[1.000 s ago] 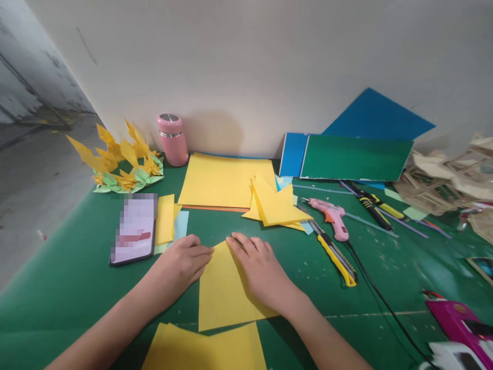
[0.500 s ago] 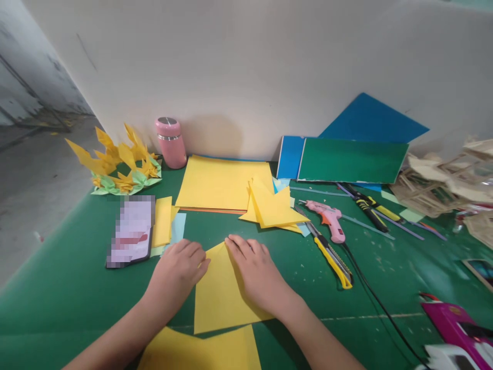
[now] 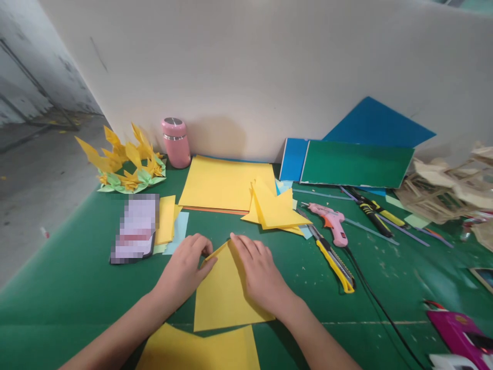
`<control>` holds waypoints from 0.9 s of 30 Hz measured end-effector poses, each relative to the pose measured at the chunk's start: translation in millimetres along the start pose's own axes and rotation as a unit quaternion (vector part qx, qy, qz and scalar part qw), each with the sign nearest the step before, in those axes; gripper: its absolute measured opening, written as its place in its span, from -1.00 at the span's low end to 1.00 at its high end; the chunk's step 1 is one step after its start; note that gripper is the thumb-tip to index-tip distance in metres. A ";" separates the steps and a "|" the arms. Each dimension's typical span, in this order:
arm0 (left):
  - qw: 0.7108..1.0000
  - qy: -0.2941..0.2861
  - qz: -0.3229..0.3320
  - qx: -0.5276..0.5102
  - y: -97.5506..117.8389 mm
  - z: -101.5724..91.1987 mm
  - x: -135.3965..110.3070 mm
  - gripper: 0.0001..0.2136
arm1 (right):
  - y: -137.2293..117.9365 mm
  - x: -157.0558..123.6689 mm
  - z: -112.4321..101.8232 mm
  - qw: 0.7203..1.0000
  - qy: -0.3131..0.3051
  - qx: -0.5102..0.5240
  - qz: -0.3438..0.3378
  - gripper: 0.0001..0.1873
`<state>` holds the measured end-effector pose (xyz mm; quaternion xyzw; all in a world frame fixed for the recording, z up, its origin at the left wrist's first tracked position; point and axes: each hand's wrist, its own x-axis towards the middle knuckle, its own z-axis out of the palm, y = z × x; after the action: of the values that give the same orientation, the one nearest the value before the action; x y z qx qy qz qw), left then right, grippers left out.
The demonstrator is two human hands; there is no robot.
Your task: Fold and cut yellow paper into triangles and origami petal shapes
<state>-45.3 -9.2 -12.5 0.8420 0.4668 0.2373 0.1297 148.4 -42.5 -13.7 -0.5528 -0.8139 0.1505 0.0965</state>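
Observation:
A yellow paper sheet [image 3: 221, 300] lies on the green table [image 3: 69, 288] in front of me, folded to a point at its far end. My left hand [image 3: 185, 270] pinches the sheet's upper left edge and lifts it slightly. My right hand [image 3: 260, 272] lies flat on the sheet's right side, fingers stretched toward the tip. Another yellow sheet [image 3: 204, 349] lies nearer me, partly under my left forearm.
A phone [image 3: 134, 228] and small yellow papers [image 3: 166, 220] lie at left, paper flowers [image 3: 123, 164] and a pink flask [image 3: 176, 143] behind. Large yellow sheets [image 3: 223, 182], folded triangles [image 3: 273, 208], a pink glue gun [image 3: 331, 221], a yellow utility knife [image 3: 335, 259], a cable and coloured boards [image 3: 354, 164] sit right.
My left hand has curled from resting flat beside the sheet to pinching and raising its upper left edge. My right hand stays pressed on the paper.

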 end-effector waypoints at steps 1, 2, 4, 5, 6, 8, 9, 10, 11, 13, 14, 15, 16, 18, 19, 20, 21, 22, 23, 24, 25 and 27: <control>1.000 -0.001 0.010 -0.019 1.8 0.7 0.7 -0.92 | 0.5 -0.3 0.4 1.000 0.003 0.008 0.000 -0.16; 0.999 -0.002 0.027 -0.032 3.7 1.5 1.1 -0.89 | 1.0 -0.6 0.8 1.000 0.005 0.016 0.001 -0.17; 0.997 -0.011 0.069 -0.041 7.5 2.7 1.2 -0.81 | 2.0 -1.0 1.5 1.000 0.009 0.029 0.002 -0.17; 0.995 -0.017 0.089 -0.037 9.5 3.0 1.1 -0.78 | 2.5 -1.2 1.8 0.999 0.010 0.034 0.001 -0.17; 0.994 -0.025 0.105 -0.028 11.3 3.0 1.0 -0.75 | 2.9 -1.3 2.0 0.999 0.011 0.039 0.000 -0.17; 0.991 -0.049 0.127 0.001 14.5 2.1 0.9 -0.74 | 3.7 -1.5 2.3 0.999 0.009 0.050 -0.002 -0.18; 0.989 -0.062 0.136 0.018 15.6 1.3 0.9 -0.77 | 4.0 -1.5 2.3 0.998 0.009 0.054 -0.002 -0.18; 0.986 -0.073 0.145 0.033 16.2 0.3 0.8 -0.81 | 4.4 -1.4 2.3 0.998 0.009 0.058 -0.003 -0.18; 0.984 -0.081 0.152 0.045 16.1 -0.6 0.6 -0.86 | 4.9 -1.4 2.3 0.998 0.011 0.062 -0.004 -0.19; 0.981 -0.091 0.162 0.055 14.3 -2.1 -0.3 -0.87 | 6.3 -1.3 2.3 0.997 0.020 0.073 -0.013 -0.21; 0.980 -0.093 0.165 0.052 12.8 -2.4 -0.9 -0.86 | 7.2 -1.3 2.3 0.996 0.027 0.082 -0.020 -0.22; 0.980 -0.094 0.167 0.046 11.2 -2.6 -1.4 -0.84 | 8.1 -1.3 2.2 0.995 0.036 0.093 -0.029 -0.23; 0.981 -0.092 0.168 0.038 9.8 -2.6 -1.8 -0.81 | 9.1 -1.4 2.1 0.992 0.047 0.106 -0.039 -0.24; 0.984 -0.085 0.158 0.024 8.5 -2.3 -1.7 -0.76 | 10.7 -1.4 2.1 0.986 0.071 0.142 -0.052 -0.27; 0.986 -0.084 0.144 0.019 8.7 -2.0 -1.3 -0.75 | 11.4 -1.4 2.3 0.982 0.084 0.162 -0.053 -0.29; 0.989 -0.084 0.124 0.016 9.4 -1.7 -0.7 -0.76 | 11.9 -1.3 2.7 0.977 0.097 0.181 -0.051 -0.31; 0.991 -0.083 0.103 0.013 10.6 -1.1 -0.2 -0.78 | 12.4 -1.0 3.4 0.973 0.109 0.201 -0.043 -0.34; 0.993 -0.081 0.081 0.012 11.8 -0.4 0.3 -0.80 | 12.7 -0.7 4.4 0.967 0.122 0.220 -0.032 -0.36; 0.995 -0.074 0.063 0.012 12.9 0.6 0.5 -0.83 | 12.9 -0.3 5.7 0.961 0.134 0.240 -0.020 -0.38; 0.997 -0.065 0.049 0.010 13.8 1.7 0.6 -0.85 | 13.0 0.3 7.1 0.954 0.144 0.263 -0.008 -0.40; 0.998 -0.056 0.040 0.006 14.3 2.8 0.5 -0.86 | 13.0 1.0 8.6 0.945 0.152 0.291 0.001 -0.41; 0.998 -0.052 0.036 -0.016 14.7 4.4 0.4 -0.88 | 12.7 2.5 11.5 0.921 0.162 0.355 0.008 -0.43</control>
<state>-32.2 -16.7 -9.7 0.8672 0.4250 0.2051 0.1589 154.8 -37.4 -28.9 -0.5054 -0.6762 0.3385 0.4156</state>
